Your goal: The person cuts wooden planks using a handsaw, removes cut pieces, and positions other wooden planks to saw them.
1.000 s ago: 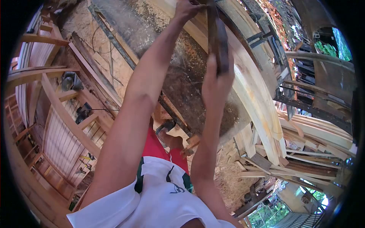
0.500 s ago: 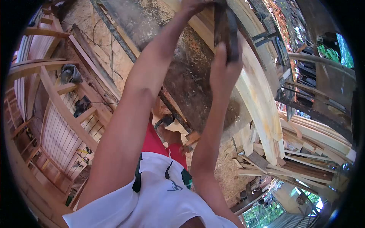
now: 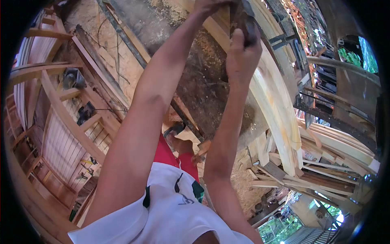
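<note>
The wearer's white shirt (image 3: 174, 207) is nearest, and from it both bare arms stretch well forward. The right hand (image 3: 245, 61) comes first: its fingers close round the near end of a dark tool (image 3: 248, 22), thumb lying up along the side. The left hand (image 3: 208, 5) is farther out, at the top edge of the view by the tool's far part; its fingers are cut off there, so I cannot tell how firmly they grip, if at all.

The tool lies over the upper stretch of a pale, curved board (image 3: 271, 87), which sweeps down to the right beside the dark worktop (image 3: 199, 75). The step looks like working the tool along that board. Done well, it would likely want the right hand pushing steadily from behind while the left steers the front, with the sole kept flat rather than rocking, and each pass following the curve. Such long reach probably weakens control, so stepping closer would help. The contact itself is hidden.

Shavings (image 3: 180, 14) are scattered on the worktop's far part; any caught beneath the tool could lift it. Beyond the board's lower end lies a heap of loose timber (image 3: 325, 162), best kept clear of the feet.
</note>
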### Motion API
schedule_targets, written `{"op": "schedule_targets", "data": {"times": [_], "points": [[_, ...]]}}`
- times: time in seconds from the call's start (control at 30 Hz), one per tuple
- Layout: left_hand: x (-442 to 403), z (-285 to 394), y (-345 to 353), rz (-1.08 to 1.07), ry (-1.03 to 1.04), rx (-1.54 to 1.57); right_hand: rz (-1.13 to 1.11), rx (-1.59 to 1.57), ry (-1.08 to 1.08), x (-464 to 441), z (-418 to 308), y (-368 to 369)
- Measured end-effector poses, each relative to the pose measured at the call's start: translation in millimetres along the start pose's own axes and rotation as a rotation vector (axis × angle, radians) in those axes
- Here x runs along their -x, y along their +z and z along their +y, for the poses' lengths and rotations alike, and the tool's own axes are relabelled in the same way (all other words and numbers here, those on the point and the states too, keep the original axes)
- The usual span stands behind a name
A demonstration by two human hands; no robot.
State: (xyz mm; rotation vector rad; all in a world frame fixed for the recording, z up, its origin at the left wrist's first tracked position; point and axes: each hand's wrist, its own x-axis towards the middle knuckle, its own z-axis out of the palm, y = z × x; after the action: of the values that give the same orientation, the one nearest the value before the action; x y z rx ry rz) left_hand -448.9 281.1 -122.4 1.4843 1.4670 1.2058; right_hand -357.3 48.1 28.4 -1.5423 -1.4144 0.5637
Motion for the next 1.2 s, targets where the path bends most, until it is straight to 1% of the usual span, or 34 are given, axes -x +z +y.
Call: {"op": "schedule_targets", "data": {"times": [0.03, 0.1, 0.13, 0.17, 0.23, 0.3, 0.33, 0.4, 0.43, 0.5, 0.53, 0.57, 0.6, 0.63, 0.7, 0.73, 0.77, 0.83, 0.87, 0.9, 0.93, 0.97, 1.03, 1.07, 1.1, 1.13, 1.17, 1.2], "points": [[5.6, -5.8, 1.4, 0.0, -0.01, 0.003, -0.016, -0.085, 0.137, 17.1, -3.0, -9.0], [-4.4, -2.7, 1.9, -0.003, 0.046, -0.031, 0.011, -0.059, 0.23, 66.8, -21.1, -31.8], [-6.7, 0.0, 1.5, -0.006, 0.05, -0.031, 0.027, 0.062, 0.207, 114.1, -34.1, -49.8], [0.1, 0.1, 3.8, 0.006, 0.018, -0.023, 0.013, 0.109, 0.09, 162.7, -30.1, -71.1], [-1.8, -0.4, 6.0, 0.032, -0.001, -0.011, 0.008, -0.041, 0.314, 231.5, -73.4, -104.0], [-0.3, -8.0, 9.2, 0.031, 0.049, 0.113, 0.056, -0.308, 0.527, 253.9, -80.8, -114.4], [0.3, -0.5, 3.1, 0.031, 0.058, 0.109, -0.001, -0.232, 0.527, 240.6, -75.3, -112.6], [13.1, 19.3, -9.4, -0.031, -0.036, 0.054, -0.001, 0.086, 0.058, 178.1, -42.8, -78.2], [11.1, 18.9, -10.2, -0.036, -0.031, 0.055, -0.031, 0.043, 0.226, 138.3, -29.3, -60.1], [9.1, 16.7, -6.2, -0.017, -0.044, -0.05, 0.047, -0.004, 0.143, 44.0, -8.7, -13.1], [8.0, 12.4, -1.3, -0.017, -0.04, -0.044, 0.077, -0.038, -0.017, 4.0, 11.2, 3.4], [0.1, 0.1, 5.0, 0.007, 0.001, -0.07, 0.015, -0.018, -0.018, -25.1, 16.6, 5.9], [-2.2, -2.1, 4.1, 0.031, 0.04, -0.098, -0.048, 0.0, -0.016, -38.6, 11.6, 4.8], [-1.1, -4.8, 5.1, 0.037, 0.038, -0.096, -0.053, 0.002, -0.02, -30.7, 8.4, 4.1], [1.8, -5.2, 7.7, 0.049, 0.028, 0.043, 0.088, -0.068, 0.027, 2.2, -1.7, -0.5], [-1.3, -7.2, 10.7, 0.044, 0.036, 0.043, 0.101, -0.012, 0.025, 34.6, -9.9, -11.6], [-2.6, -15.8, 15.8, 0.061, 0.026, 0.006, -0.008, -0.029, 0.188, 73.5, -20.1, -33.4], [-9.7, -18.4, 19.7, 0.107, 0.038, -0.012, -0.017, 0.069, 0.179, 161.5, -29.4, -74.1], [-6.5, -13.0, 16.2, 0.106, 0.018, -0.026, -0.026, 0.065, 0.162, 195.3, -46.7, -93.5], [-0.5, -10.3, 16.0, 0.092, -0.012, -0.05, -0.026, -0.048, 0.257, 239.0, -50.0, -112.3], [1.5, -3.4, 15.6, 0.084, -0.089, 0.029, -0.02, -0.055, 0.259, 251.9, -52.9, -119.8], [0.7, -5.5, 16.0, 0.071, -0.09, 0.02, -0.023, -0.155, 0.328, 262.3, -56.8, -125.7], [-3.4, -11.4, 14.0, 0.037, -0.034, -0.019, -0.034, -0.106, 0.358, 242.2, -52.9, -115.7], [-4.3, -12.0, 13.8, 0.034, -0.033, -0.023, -0.05, 0.044, 0.312, 197.3, -38.0, -94.4], [-6.3, -10.7, 12.9, 0.041, -0.018, 0.011, 0.055, -0.093, 0.275, 163.7, -0.8, -60.9], [-2.6, -12.9, 13.2, 0.04, -0.011, 0.043, 0.009, -0.06, 0.347, 99.4, -14.5, -39.3], [0.1, -15.1, 15.5, 0.03, -0.011, 0.038, 0.105, -0.054, -0.017, 45.8, 17.6, -8.5], [-2.3, -16.4, 16.0, 0.04, 0.027, 0.015, 0.087, -0.081, -0.084, -2.0, 23.8, 6.4]]}}
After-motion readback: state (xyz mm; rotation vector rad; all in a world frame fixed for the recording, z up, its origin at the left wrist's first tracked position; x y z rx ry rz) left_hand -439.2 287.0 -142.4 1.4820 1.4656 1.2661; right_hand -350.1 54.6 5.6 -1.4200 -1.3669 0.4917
